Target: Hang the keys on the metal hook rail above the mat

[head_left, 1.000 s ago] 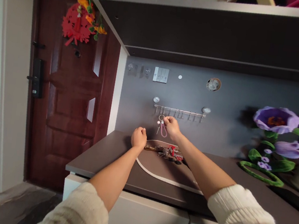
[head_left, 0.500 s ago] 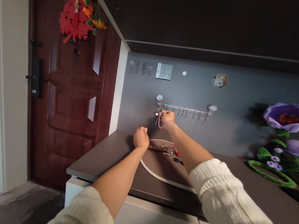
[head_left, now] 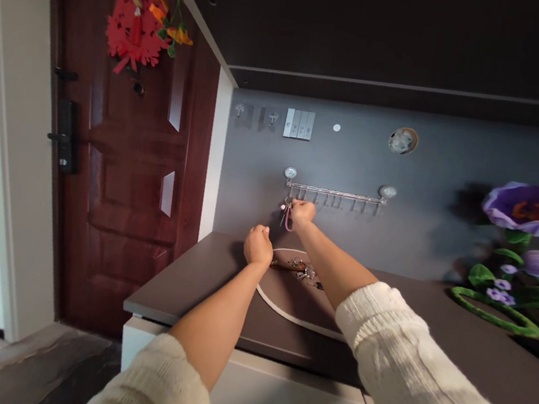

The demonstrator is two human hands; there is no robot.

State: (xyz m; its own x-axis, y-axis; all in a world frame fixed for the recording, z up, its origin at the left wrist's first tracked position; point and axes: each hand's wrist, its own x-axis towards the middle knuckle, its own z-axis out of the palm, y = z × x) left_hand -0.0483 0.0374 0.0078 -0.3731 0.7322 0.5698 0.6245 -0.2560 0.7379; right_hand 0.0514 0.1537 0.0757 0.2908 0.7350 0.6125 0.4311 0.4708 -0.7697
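A bunch of keys [head_left: 288, 217] with a pinkish loop strap is pinched in my right hand [head_left: 303, 213]. It is held just under the left end of the metal hook rail [head_left: 335, 192] on the wall; whether its ring touches a hook I cannot tell. My left hand [head_left: 258, 245] is closed, back towards me, by the left rim of the round tray [head_left: 284, 312]. Its fingertips are hidden, so any contents cannot be seen. Several more keys and key rings [head_left: 304, 272] lie in the tray, partly behind my right forearm.
A dark overhanging cabinet [head_left: 373, 36] is above the counter [head_left: 188, 277]. Purple knitted flowers [head_left: 534, 209] stand at the right. A dark red door [head_left: 132, 209] with a red hanging ornament [head_left: 135, 33] is at the left. Switches [head_left: 299, 124] sit above the rail.
Both hands keep nearly the same places, the right one still with the keys by the rail's left end. The camera view has shifted slightly.
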